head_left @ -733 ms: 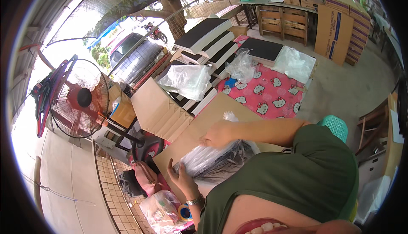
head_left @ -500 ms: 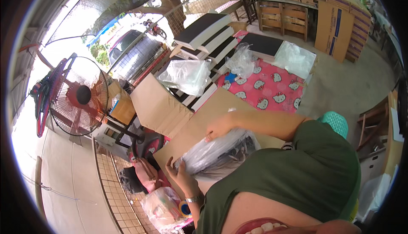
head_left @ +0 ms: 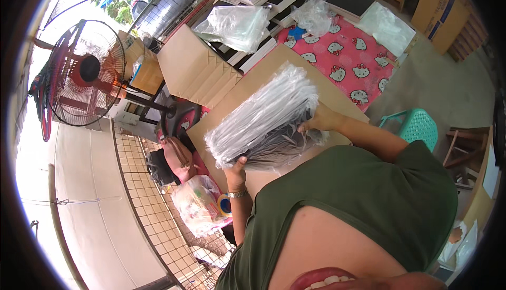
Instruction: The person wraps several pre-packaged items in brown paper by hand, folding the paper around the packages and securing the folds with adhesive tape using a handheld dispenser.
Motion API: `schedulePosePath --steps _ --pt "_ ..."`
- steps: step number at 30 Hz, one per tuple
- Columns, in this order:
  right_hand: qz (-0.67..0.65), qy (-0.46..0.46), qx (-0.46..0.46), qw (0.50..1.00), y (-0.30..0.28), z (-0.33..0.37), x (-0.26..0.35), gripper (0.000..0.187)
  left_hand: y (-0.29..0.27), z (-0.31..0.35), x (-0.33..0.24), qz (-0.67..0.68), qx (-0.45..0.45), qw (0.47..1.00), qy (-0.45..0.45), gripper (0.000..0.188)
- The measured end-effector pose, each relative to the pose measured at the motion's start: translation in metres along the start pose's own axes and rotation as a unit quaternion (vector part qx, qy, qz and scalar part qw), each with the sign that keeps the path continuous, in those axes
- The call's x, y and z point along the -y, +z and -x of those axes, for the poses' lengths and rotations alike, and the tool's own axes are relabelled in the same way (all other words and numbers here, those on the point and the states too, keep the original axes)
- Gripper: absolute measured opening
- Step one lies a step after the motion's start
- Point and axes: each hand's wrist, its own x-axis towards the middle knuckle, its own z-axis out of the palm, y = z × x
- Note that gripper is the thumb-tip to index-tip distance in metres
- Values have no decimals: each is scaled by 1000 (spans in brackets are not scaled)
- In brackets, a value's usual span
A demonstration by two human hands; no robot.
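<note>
A long bundle in crinkled clear plastic (head_left: 263,113), with something dark showing on its near side, lies across a brown cardboard surface (head_left: 253,88) in front of me. My left hand (head_left: 235,173) grips the bundle's near left end, thumb up on the plastic and a metal watch on the wrist. At the right end my right hand (head_left: 321,120) holds the bundle's edge, thumb on top and the other fingers partly hidden. What exactly is inside the plastic I cannot make out.
Stacked flat cardboard (head_left: 195,69) and a black-and-white stack with a clear plastic bag (head_left: 234,26) stand beyond. A standing fan (head_left: 87,71) is at left, a pink patterned cloth (head_left: 342,61) far right, a turquoise stool (head_left: 419,128) at right. Filled plastic bag (head_left: 195,205) sits near my left arm.
The view has tilted down. My right hand has moved from the bundle's top to its right end. The bundle now shows more fully, and my left hand has closed on its left end.
</note>
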Motion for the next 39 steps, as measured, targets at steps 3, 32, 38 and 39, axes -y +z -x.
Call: schedulePosePath --steps 3,32,38,39 --pt "-117 -26 -40 992 14 2 -12 87 15 11 -31 -46 -14 999 18 74" --pt "-122 -173 46 976 33 -27 -57 84 -42 32 64 -362 101 898 -229 34" --pt "-194 58 105 974 45 2 -86 66 2 17 59 -312 151 901 -260 31" --pt "-158 25 107 981 48 -4 -84 65 -24 30 80 -361 151 893 -222 28"
